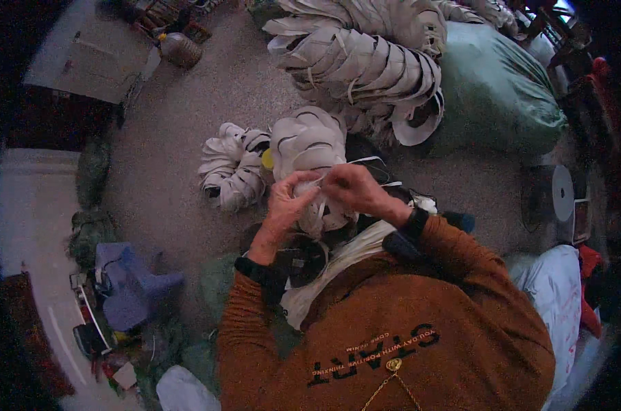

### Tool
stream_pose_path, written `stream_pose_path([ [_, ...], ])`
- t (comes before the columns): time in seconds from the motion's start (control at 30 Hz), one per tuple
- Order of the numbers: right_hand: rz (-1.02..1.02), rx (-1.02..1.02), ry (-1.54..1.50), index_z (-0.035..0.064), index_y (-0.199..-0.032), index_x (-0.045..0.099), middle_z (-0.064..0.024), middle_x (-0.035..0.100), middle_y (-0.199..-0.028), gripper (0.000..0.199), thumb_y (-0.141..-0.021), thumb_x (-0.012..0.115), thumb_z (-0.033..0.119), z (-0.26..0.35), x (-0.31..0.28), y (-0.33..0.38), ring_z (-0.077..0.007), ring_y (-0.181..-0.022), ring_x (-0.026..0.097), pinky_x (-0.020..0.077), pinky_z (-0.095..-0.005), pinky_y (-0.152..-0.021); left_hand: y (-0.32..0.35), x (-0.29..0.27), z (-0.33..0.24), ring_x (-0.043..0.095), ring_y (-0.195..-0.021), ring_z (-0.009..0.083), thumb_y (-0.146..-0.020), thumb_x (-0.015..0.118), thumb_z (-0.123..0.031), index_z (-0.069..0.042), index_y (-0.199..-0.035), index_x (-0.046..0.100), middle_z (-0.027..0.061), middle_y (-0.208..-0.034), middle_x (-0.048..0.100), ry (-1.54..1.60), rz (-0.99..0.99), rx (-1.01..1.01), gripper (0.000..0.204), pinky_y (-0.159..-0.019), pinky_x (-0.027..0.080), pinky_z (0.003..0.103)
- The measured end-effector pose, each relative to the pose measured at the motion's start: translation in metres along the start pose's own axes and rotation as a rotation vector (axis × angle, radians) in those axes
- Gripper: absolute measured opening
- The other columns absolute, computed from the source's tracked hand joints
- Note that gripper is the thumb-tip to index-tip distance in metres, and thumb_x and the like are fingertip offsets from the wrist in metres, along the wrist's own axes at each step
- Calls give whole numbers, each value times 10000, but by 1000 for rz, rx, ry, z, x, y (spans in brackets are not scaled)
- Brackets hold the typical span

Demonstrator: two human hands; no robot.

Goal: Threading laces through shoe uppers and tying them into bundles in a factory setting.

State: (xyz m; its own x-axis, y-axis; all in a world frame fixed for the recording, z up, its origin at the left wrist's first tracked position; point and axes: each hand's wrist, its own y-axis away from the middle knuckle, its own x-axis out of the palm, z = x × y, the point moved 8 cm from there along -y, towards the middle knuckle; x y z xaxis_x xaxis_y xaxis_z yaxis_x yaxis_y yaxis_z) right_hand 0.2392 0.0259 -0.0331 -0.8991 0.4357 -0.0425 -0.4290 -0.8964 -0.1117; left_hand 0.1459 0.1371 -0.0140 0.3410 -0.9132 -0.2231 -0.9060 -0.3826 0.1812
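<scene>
Shirt writing: the brown shirt [420, 298] bears large dark capitals across its front, with smaller lines of lettering alongside.
Bag marks: red marks run down the white bag [556, 284] at the right; they are too blurred to read.
Bundle: the bundle [309, 140] of overlapping pale pieces stands in front of the person, its near end at the hands.
Left hand [286, 203]: thumb and forefinger reach around a pale bit at that near end; how firmly they press, I cannot tell.
Right hand [360, 188]: fingers bent and drawn together just beside the left fingertips; whether they pinch anything is hidden.
Left of bundle: a smaller coil [232, 168] of similar pieces, with a yellow disc [267, 159] between the two.
Beyond: a big stack [365, 65] of such pieces blocks the floor ahead, the green sack [499, 92] close against its right.
Far left: a jug [180, 50] on the floor [187, 106].
Near left: a bluish stool [129, 284] among clutter.
Pendant [393, 365]: gold, on a chain over the shirt.
</scene>
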Motion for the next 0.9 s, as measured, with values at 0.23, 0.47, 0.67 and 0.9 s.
stream_pose_path([
  [0.23, -133, -150, 327, 35, -909, 630, -130, 599, -809, 106, -848, 647, 120, 20, -2, 15, -273, -752, 583, 475, -368, -660, 0, -10, 11, 604, -936, 109, -903, 576, -73, -7, -1117, 658, 30, -1039, 674, 94, 0, -83, 238, -857, 475, 260],
  [0.47, -156, -128, 403, 53, -901, 610, -167, 612, -845, 133, -841, 639, 168, 24, 4, 11, -386, -786, 615, 491, -439, -664, -4, -9, 12, 598, -917, 108, -899, 573, -90, -20, -1123, 664, 18, -1031, 670, 63, 28, -131, 252, -851, 482, 273],
  [0.67, -81, -260, 816, 61, -1023, 568, -137, 609, -820, 261, -798, 681, 130, 38, 20, 7, -348, -729, 625, 506, -396, -593, -14, -9, 4, 628, -947, 175, -873, 592, -87, 3, -1118, 667, 69, -1043, 692, -41, 22, 74, 272, -888, 486, 314],
  [0.9, 288, -213, 1207, 70, -1156, 463, -162, 595, -964, 338, -844, 555, 163, 19, 47, -3, -350, -711, 647, 500, -468, -550, -6, -11, 15, 636, -970, 185, -844, 594, -86, 34, -1088, 672, 110, -1036, 700, 69, 30, -6, 284, -905, 476, 318],
])
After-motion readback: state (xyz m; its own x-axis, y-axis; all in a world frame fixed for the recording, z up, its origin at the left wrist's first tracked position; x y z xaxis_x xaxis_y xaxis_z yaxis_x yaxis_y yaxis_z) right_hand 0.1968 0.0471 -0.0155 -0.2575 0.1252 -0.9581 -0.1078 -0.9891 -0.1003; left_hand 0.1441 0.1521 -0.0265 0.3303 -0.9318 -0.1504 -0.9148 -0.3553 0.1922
